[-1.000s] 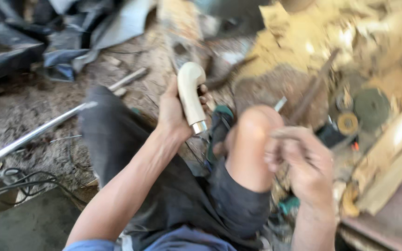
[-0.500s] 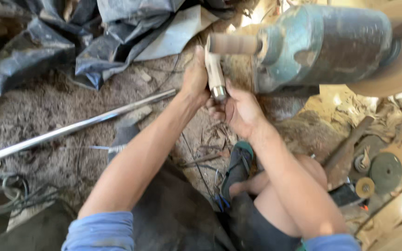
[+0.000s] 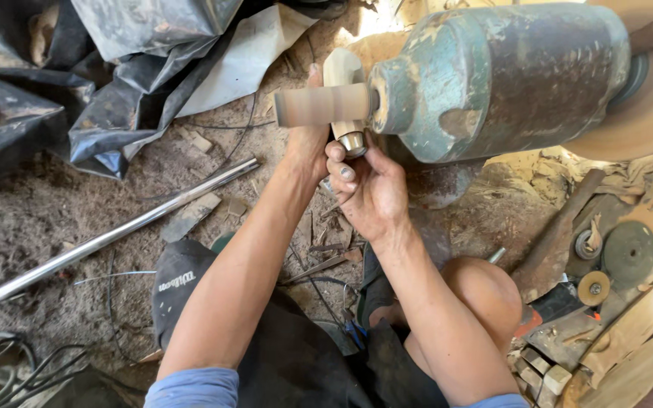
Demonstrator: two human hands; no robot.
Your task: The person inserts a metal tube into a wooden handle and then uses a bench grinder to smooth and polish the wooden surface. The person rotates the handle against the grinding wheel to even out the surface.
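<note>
A pale curved wooden handle (image 3: pixel 342 72) with a metal ferrule at its lower end is pressed against a spinning, blurred sanding drum (image 3: pixel 320 105). The drum sticks out to the left of a big worn teal motor (image 3: pixel 500 72). My left hand (image 3: pixel 307 140) grips the handle from behind, mostly hidden by the drum. My right hand (image 3: pixel 368 189) holds the ferrule end from below, thumb and fingers pinched on it.
A long shiny metal rod (image 3: pixel 107 238) lies on the dirt floor at left. Black plastic sheeting (image 3: pixel 107 68) is heaped at top left. Round discs (image 3: pixel 629 253), wood pieces and scraps lie at right. My bent knee (image 3: pixel 485 291) is below the motor.
My head has turned up toward the motor. Both hands carried the handle from above my knee to the spinning drum, and my right hand came onto its ferrule end.
</note>
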